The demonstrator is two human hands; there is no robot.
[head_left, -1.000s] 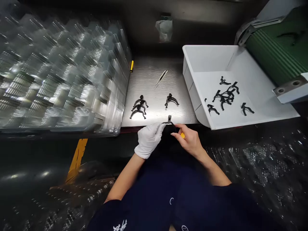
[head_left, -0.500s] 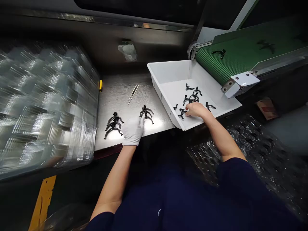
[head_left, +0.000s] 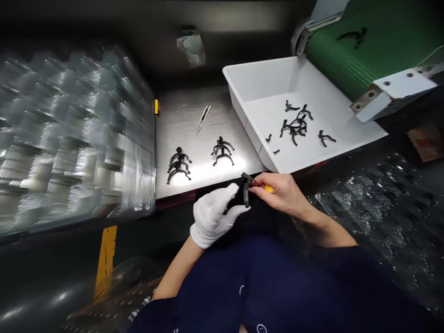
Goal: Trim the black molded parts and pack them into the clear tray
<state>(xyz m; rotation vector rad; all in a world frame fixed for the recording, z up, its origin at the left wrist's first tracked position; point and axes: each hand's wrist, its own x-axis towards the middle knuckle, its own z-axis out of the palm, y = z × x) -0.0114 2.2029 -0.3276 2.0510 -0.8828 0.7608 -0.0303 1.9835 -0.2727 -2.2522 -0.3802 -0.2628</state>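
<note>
My bare right hand [head_left: 282, 192] pinches a curved black plastic part [head_left: 246, 190] in front of the table edge. Something small and yellow [head_left: 268, 188] shows between its fingers; the rest of it is hidden. My left hand [head_left: 217, 212], in a white glove, is held beside that part with thumb and fingers apart. Whether its fingertips touch the part I cannot tell. On the metal table lie a left group of black parts [head_left: 178, 166] and a second group of black parts [head_left: 222, 151]. Several more black parts [head_left: 294, 127] are scattered in the white tray [head_left: 244, 111].
Tweezers [head_left: 203, 120] lie on the metal table [head_left: 194, 99]. A tall stack of clear plastic trays [head_left: 79, 138] stands at left, a yellow-and-black object [head_left: 156, 108] beside it. A green conveyor belt [head_left: 360, 55] carrying a black part ends over the white tray. Clear trays [head_left: 374, 208] sit low at right.
My right hand has come out of the white tray with a black part. My left hand has left the parts on the table and moved toward my right hand. The view has shifted.
</note>
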